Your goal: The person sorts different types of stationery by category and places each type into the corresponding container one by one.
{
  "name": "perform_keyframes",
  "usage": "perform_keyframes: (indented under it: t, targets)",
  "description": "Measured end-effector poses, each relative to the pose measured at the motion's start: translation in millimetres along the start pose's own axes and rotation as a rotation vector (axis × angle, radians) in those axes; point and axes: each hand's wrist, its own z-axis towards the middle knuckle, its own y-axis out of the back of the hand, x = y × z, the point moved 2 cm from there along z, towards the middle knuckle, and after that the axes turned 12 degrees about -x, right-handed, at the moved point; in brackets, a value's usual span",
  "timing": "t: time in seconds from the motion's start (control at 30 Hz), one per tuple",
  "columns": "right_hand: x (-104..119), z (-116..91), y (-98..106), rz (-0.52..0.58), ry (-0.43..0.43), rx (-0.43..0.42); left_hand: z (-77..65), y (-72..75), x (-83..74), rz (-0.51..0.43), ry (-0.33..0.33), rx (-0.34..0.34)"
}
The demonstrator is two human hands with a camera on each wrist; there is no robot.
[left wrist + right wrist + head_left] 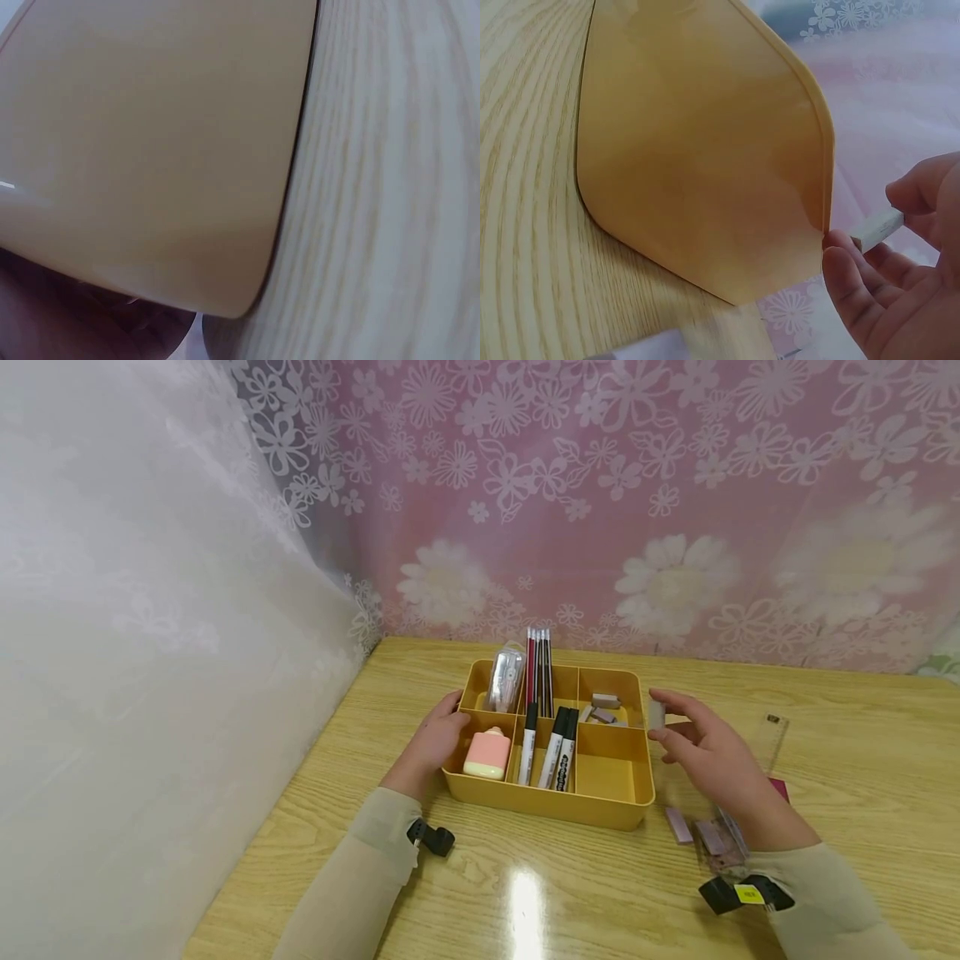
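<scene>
Pinching a whitish eraser (657, 715) between thumb and fingers, the right hand (708, 760) sits right of centre, just beside the yellow six-compartment organizer tray (555, 808). Left of centre, the left hand (437, 737) touches the tray's left side; how tightly its fingers close, I cannot tell. More erasers (606, 701) lie in the tray's upper-right compartment.

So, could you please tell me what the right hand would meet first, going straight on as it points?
The right hand, pinching a pale block, would probably meet the right rim of the yellow tray, though its height is hard to judge.
</scene>
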Motion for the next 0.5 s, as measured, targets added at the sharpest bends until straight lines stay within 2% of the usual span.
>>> perform_keyframes:
  t: [0.2,0.5]
  targets:
    - [-0.6,0.3,0.0,-0.002,0.015,-0.010,-0.2,0.6,-0.1,-0.016,0.010,0.001]
    - [2.7,0.4,-2.8,0.095,0.063,-0.025,-0.5,0.2,-0.1,-0.004,0.029,-0.006]
